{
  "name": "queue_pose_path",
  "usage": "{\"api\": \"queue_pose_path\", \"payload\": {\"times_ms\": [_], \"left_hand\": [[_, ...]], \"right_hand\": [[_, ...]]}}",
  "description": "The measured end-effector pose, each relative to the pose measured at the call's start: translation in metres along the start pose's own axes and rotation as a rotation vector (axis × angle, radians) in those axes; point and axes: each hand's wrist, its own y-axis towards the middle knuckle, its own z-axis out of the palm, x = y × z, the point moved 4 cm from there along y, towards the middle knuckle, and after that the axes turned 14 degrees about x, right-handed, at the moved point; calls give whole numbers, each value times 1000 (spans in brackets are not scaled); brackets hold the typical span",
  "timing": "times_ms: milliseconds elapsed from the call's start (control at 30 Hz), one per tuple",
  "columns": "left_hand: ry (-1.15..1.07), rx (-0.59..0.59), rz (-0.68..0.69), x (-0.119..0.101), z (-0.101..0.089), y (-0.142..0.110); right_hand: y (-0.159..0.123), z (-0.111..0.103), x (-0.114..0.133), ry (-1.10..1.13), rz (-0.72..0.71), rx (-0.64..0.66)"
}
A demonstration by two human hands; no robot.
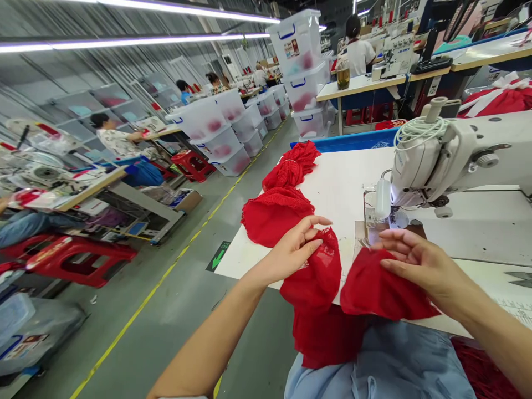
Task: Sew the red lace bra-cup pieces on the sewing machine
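Note:
My left hand (297,246) is closed on the lace edge of a red fabric piece (320,282), thumb against fingers. Close to the sewing machine's presser foot, my right hand (419,269) grips another part of red fabric (380,288) between thumb and fingers. Red cloth hangs from between the hands over the table's front edge onto my lap; I cannot tell whether it is all one piece. The white sewing machine (440,155) stands at the right with its needle area lit. Beyond my left hand lies a bunched red lace-trimmed garment piece (278,213) on the white tabletop (332,183).
Metal snips (521,278) lie at the table's right side. A blue cloth trough (353,141) runs along the far edge. Left of the table, a yellow floor line (178,257) marks an aisle with stacked clear bins (220,141), red stools (83,257) and people at other machines.

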Motion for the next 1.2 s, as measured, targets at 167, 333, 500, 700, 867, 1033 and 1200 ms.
{"api": "queue_pose_path", "payload": {"times_ms": [167, 333, 500, 700, 867, 1033, 1200], "left_hand": [[294, 62, -42, -15, 28, 6], [160, 77, -79, 1, 32, 10], [-22, 184, -113, 11, 23, 8], [-346, 264, -126, 24, 24, 9], [-442, 172, -35, 34, 15, 7], [-413, 158, -50, 33, 13, 6], [-144, 75, -139, 25, -6, 5]], "right_hand": [[12, 20, -11, -149, -81, -130], [11, 20, -9, -216, -110, -37], [7, 22, -6, -454, 38, 310], [-3, 8, 4, -182, -93, -18], [-12, -7, 13, -269, -125, -88], [-8, 5, 22, -581, -263, -70], [7, 18, 16, -644, -264, -102]]}}
